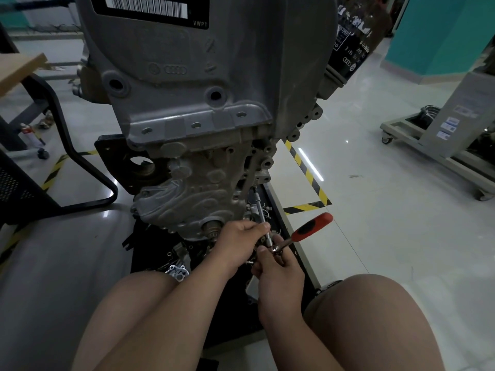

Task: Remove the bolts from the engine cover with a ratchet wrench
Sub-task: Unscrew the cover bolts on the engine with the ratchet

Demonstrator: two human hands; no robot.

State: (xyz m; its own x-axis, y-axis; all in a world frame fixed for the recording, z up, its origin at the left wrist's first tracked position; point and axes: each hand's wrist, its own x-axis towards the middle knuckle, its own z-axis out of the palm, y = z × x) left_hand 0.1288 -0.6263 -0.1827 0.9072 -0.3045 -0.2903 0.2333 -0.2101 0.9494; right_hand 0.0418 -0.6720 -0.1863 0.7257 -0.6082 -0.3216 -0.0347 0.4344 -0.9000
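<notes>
A grey engine block (192, 108) stands upright on a black stand, its lower cover (187, 199) facing me. A ratchet wrench with a red and black handle (312, 227) carries a long silver extension bar (260, 210) that runs up along the engine's right lower side. My left hand (238, 242) grips the extension bar near its lower end. My right hand (278, 269) holds the ratchet head just below it, and the handle sticks out to the right. The socket end and any bolt are hidden behind the engine's edge.
Loose metal parts (176, 269) lie on the black base (289, 199) under the engine. My knees fill the bottom of the view. A black chair frame (80, 162) stands left, a wheeled cart (434, 145) right. Yellow-black tape (308, 175) marks the glossy floor.
</notes>
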